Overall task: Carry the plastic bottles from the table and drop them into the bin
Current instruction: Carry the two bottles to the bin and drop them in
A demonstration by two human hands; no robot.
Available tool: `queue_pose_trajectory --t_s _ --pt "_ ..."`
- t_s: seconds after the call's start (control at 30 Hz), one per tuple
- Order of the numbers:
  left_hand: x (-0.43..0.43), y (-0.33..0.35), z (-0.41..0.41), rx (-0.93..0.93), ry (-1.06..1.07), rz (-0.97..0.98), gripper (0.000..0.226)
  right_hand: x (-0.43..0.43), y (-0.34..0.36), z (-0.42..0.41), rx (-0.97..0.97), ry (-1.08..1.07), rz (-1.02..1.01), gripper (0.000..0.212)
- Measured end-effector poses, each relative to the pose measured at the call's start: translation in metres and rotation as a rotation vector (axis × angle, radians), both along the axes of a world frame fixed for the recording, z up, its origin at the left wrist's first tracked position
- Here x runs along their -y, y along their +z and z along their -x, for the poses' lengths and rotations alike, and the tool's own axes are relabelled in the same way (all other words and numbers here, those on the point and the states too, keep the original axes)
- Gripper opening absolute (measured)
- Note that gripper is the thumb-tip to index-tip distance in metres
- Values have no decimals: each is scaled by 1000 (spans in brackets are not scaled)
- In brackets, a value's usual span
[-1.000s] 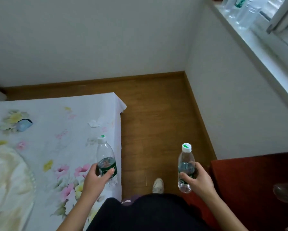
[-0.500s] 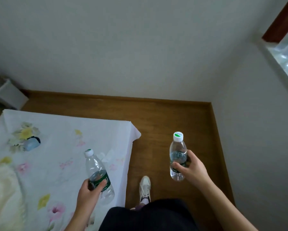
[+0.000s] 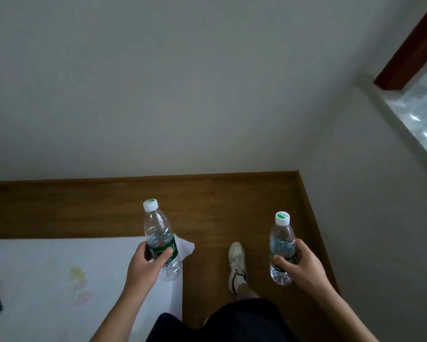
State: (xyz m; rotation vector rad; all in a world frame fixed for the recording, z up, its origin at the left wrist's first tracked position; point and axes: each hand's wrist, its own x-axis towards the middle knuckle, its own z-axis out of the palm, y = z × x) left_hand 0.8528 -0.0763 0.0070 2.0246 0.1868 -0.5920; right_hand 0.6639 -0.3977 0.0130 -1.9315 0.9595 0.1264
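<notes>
I hold two clear plastic bottles with white caps and green labels, both upright. My left hand grips the left bottle around its label, above the corner of the table's floral white cloth. My right hand is closed on the right bottle over the wooden floor. No bin is in view.
Wooden floor runs ahead to a white wall and a corner at the right. My white shoe is on the floor between the hands. A window sill with a dark frame lies at the upper right.
The view has swung so the table sits lower left. My left hand has lifted its bottle upright off the cloth toward the table's corner. The right bottle stays held.
</notes>
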Motion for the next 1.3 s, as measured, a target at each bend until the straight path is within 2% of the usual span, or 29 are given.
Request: queue_pose_trajectory --t_s 0.17,0.3,0.53,0.63,0.73,0.83,0.93,1.03,1.1,1.3 --pt "36 -11 -76 -21 130 -35 46 55 -3 -117 16 102 -4 73" --pt "40 -13 -114 -37 318 -42 50 71 1 -231 18 316 4 73" --pt "5 -11 -139 7 663 -96 44 22 8 -420 4 786 83 73" --pt "-16 -19 -150 -7 801 -140 57 -10 5 -483 10 926 81 73" --pt "-38 -27 -170 -32 918 -160 65 -34 -3 -537 9 979 75 71" --pt "-55 -32 -200 -64 975 -144 57 -51 -6 -582 -11 974 80 66" --pt "-70 -33 -245 -47 972 -135 71 -61 -3 -622 9 962 60 54" --pt "-83 -30 -291 -20 933 -153 63 -66 -4 -659 4 949 58 49" --pt "-93 -24 -323 14 922 -167 58 -72 -4 -685 1 939 56 49" --pt "-132 -20 -407 46 978 -147 77 -115 -19 -786 -53 978 25 57"
